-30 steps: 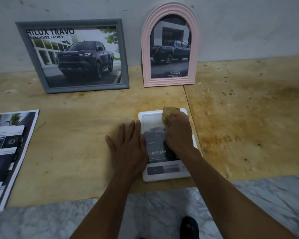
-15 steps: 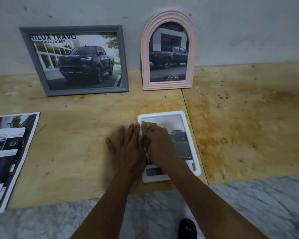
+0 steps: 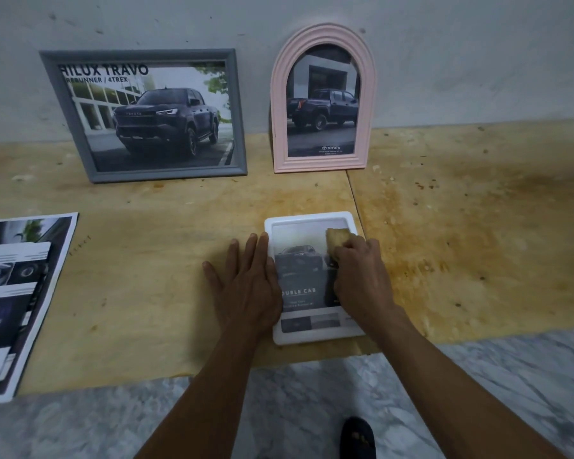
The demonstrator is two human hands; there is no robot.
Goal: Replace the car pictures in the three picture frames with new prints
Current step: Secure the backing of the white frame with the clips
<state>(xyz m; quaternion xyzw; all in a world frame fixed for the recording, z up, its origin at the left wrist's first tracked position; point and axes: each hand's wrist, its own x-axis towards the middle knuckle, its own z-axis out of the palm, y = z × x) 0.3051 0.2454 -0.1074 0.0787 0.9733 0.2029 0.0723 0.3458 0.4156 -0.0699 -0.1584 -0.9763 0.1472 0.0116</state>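
Nearest the front edge of the plywood desk [image 3: 146, 293], the white frame [image 3: 312, 339] lies flat and face up, its lower rim almost at that edge. The left hand [image 3: 246, 289] lies flat with straight fingers, palm on the desk and its inner side pressing the frame's left rim. The right hand [image 3: 362, 279] has its fingers curled round a small tan cloth [image 3: 337, 236], held on the glass near the frame's upper right corner. With the frame so close to the front edge, a hard wiping stroke toward the body could push it off onto the marble floor [image 3: 478, 392], should the bracing hand slip. Heavy pressure might also smear or scratch the glass, or shift the print beneath. At the left edge of the desk, a sheet of loose prints [image 3: 20, 293] hangs partly past the front edge; a brushing forearm could sweep it down. Along the far edge, the grey frame [image 3: 67, 127] and the pink arched frame [image 3: 322, 165] lean against the wall, each already showing a truck picture; a knock to the desk could tip them forward.
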